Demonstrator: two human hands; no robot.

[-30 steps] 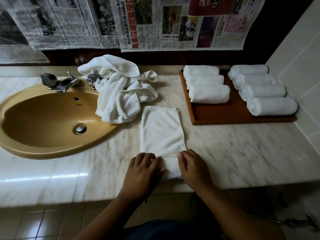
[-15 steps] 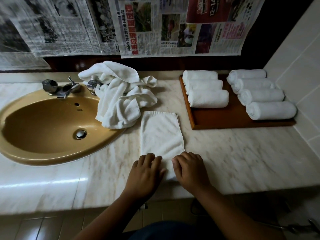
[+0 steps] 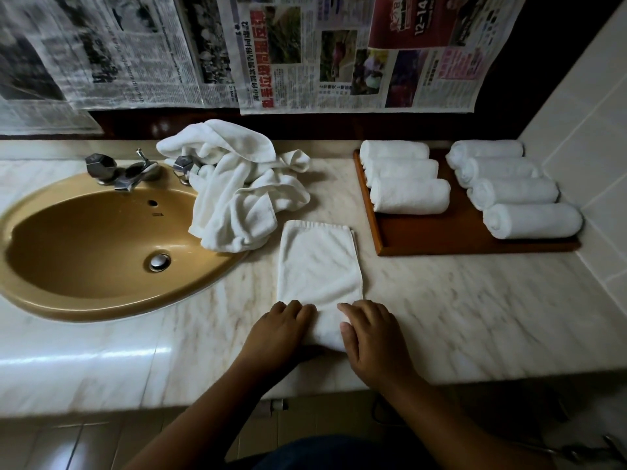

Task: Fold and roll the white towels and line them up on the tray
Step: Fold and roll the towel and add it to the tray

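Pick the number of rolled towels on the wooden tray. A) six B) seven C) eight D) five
B: the wooden tray holds three rolled towels in the column nearer the sink and four in the column by the tiled wall.
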